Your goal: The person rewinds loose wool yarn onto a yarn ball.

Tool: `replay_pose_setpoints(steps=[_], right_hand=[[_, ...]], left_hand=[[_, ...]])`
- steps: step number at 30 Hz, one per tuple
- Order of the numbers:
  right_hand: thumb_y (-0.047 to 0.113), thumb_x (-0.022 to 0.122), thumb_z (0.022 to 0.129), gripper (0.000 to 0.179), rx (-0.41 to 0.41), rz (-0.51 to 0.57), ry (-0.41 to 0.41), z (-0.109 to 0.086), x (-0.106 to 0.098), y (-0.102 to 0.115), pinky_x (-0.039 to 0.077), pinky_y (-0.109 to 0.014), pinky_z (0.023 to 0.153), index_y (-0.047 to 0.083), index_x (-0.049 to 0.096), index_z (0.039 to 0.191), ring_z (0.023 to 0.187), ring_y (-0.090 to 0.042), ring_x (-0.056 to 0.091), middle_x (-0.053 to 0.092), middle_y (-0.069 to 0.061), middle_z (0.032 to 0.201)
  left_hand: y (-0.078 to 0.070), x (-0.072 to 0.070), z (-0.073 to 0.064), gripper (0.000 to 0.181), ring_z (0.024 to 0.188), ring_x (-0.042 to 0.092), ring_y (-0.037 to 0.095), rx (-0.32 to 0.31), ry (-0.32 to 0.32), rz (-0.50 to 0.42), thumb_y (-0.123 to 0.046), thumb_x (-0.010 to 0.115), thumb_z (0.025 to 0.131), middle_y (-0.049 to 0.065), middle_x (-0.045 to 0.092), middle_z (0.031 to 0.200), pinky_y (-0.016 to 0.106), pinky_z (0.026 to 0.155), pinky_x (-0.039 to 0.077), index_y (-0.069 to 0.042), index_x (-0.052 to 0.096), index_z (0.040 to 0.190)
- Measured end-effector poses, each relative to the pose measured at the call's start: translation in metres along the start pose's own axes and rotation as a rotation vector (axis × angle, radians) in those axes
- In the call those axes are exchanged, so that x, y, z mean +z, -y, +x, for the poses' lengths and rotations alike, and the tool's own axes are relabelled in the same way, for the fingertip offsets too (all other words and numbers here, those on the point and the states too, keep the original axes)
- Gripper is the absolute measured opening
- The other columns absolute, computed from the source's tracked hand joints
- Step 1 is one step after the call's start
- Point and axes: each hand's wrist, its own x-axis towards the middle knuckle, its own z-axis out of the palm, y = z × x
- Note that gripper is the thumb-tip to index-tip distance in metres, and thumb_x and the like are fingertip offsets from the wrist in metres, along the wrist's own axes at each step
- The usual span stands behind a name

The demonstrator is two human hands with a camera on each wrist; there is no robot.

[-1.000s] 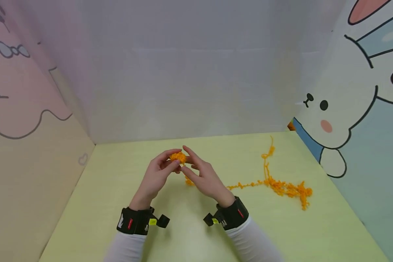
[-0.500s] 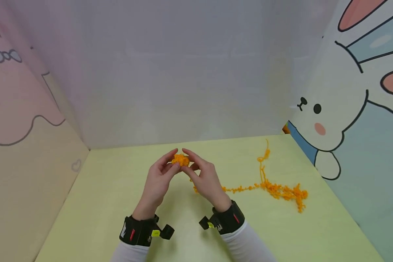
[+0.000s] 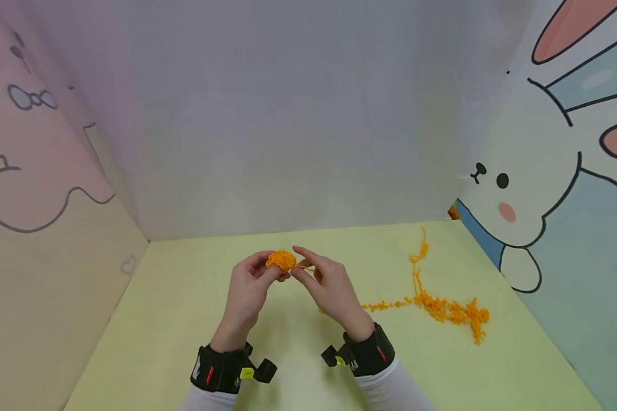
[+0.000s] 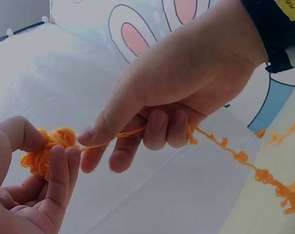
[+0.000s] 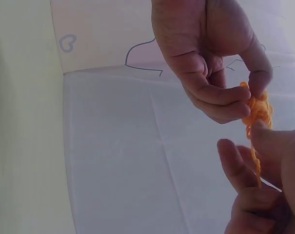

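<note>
My left hand (image 3: 248,294) pinches a small wound ball of orange yarn (image 3: 281,261) between thumb and fingers, held up over the table. To its right, my right hand (image 3: 335,288) has its thumb tip close beside the ball. A yarn strand (image 4: 213,139) leaves the ball and passes through the right hand, where the ring and little fingers curl over it in the left wrist view. Looped turns show on the ball (image 5: 259,109) in the right wrist view. Beyond the right hand the strand is knobbly and slants down toward the table.
A loose, tangled heap of orange yarn (image 3: 455,311) lies on the right of the pale yellow table (image 3: 149,342), with a tail (image 3: 419,251) stretching toward the back edge. Pale fabric walls (image 3: 298,131) with cartoon drawings enclose the back and both sides.
The right hand has drawn slightly right, away from the ball, and a short length of strand now shows between them. The left hand keeps its pinch. The view shifted a little.
</note>
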Motion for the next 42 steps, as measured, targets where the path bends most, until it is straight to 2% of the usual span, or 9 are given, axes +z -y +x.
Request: replay_pose_setpoints(steps=[5, 13, 16, 19, 22, 26, 30, 34, 42], right_hand=[[0.026, 0.065, 0.097, 0.018, -0.028, -0.104, 0.01, -0.008, -0.004, 0.005, 0.046, -0.023, 0.05, 0.015, 0.076, 0.107, 0.061, -0.003, 0.05, 0.067, 0.009, 0.079], [0.024, 0.064, 0.097, 0.013, -0.125, -0.176, 0.178, -0.014, -0.009, 0.022, 0.036, -0.018, 0.049, 0.023, 0.076, 0.095, 0.054, -0.002, 0.042, 0.06, 0.017, 0.073], [0.02, 0.063, 0.093, 0.015, -0.17, -0.166, 0.177, -0.016, -0.011, 0.026, 0.033, -0.018, 0.049, 0.023, 0.076, 0.087, 0.052, -0.002, 0.04, 0.061, 0.017, 0.071], [0.014, 0.065, 0.087, 0.017, -0.211, -0.166, 0.129, -0.02, -0.015, 0.025, 0.034, -0.018, 0.049, 0.023, 0.075, 0.077, 0.053, -0.002, 0.04, 0.06, 0.017, 0.067], [0.012, 0.066, 0.084, 0.017, -0.245, -0.173, 0.114, -0.022, -0.018, 0.023, 0.036, -0.017, 0.049, 0.023, 0.074, 0.074, 0.053, -0.001, 0.042, 0.06, 0.017, 0.066], [0.013, 0.065, 0.086, 0.015, -0.31, -0.184, 0.098, -0.017, -0.019, 0.024, 0.038, -0.017, 0.048, 0.022, 0.074, 0.077, 0.054, -0.001, 0.043, 0.061, 0.015, 0.067], [0.013, 0.065, 0.087, 0.014, -0.374, -0.205, 0.038, -0.011, -0.025, 0.022, 0.037, -0.018, 0.046, 0.017, 0.074, 0.078, 0.052, -0.001, 0.042, 0.06, 0.011, 0.066], [0.012, 0.067, 0.088, 0.01, -0.386, -0.205, -0.02, -0.007, -0.032, 0.016, 0.041, -0.021, 0.045, 0.013, 0.075, 0.084, 0.053, -0.003, 0.044, 0.064, 0.007, 0.069], [0.015, 0.07, 0.09, 0.008, -0.3, -0.185, -0.037, -0.005, -0.037, 0.007, 0.05, -0.024, 0.05, 0.011, 0.076, 0.092, 0.06, -0.003, 0.05, 0.068, 0.005, 0.077]], left_hand=[[0.001, -0.004, -0.001, 0.025, 0.078, 0.065, 0.028, -0.01, -0.06, -0.091, -0.008, 0.064, 0.095, 0.02, 0.064, 0.107, 0.025, 0.076, 0.059, 0.006, 0.061, 0.116], [0.005, -0.007, 0.002, 0.023, 0.073, 0.063, 0.024, -0.028, -0.179, -0.101, -0.003, 0.062, 0.094, 0.017, 0.066, 0.103, 0.022, 0.069, 0.056, 0.005, 0.063, 0.115], [0.007, -0.004, 0.001, 0.022, 0.073, 0.063, 0.024, -0.016, -0.203, -0.1, -0.004, 0.063, 0.094, 0.018, 0.066, 0.103, 0.021, 0.068, 0.056, 0.004, 0.063, 0.114], [0.012, 0.001, 0.0, 0.023, 0.074, 0.064, 0.024, 0.042, -0.205, -0.04, -0.006, 0.065, 0.092, 0.018, 0.066, 0.102, 0.02, 0.068, 0.057, 0.003, 0.064, 0.113], [0.018, 0.004, -0.001, 0.023, 0.073, 0.064, 0.021, 0.169, -0.184, 0.166, -0.006, 0.07, 0.088, 0.012, 0.068, 0.097, 0.021, 0.067, 0.058, -0.001, 0.067, 0.11], [0.022, -0.001, 0.001, 0.025, 0.072, 0.061, 0.012, 0.391, -0.075, 0.527, -0.001, 0.075, 0.083, 0.002, 0.067, 0.095, 0.025, 0.063, 0.058, -0.008, 0.071, 0.106], [0.02, -0.004, 0.001, 0.026, 0.075, 0.058, 0.005, 0.544, 0.175, 0.723, -0.002, 0.077, 0.081, -0.003, 0.064, 0.099, 0.023, 0.06, 0.057, -0.01, 0.072, 0.106], [0.013, -0.004, -0.002, 0.026, 0.077, 0.058, 0.003, 0.563, 0.354, 0.703, -0.004, 0.078, 0.081, -0.007, 0.062, 0.099, 0.02, 0.061, 0.057, -0.012, 0.072, 0.105], [0.007, -0.003, -0.006, 0.021, 0.087, 0.061, 0.007, 0.523, 0.479, 0.576, -0.007, 0.077, 0.085, -0.002, 0.065, 0.103, 0.022, 0.068, 0.06, -0.013, 0.071, 0.104]])
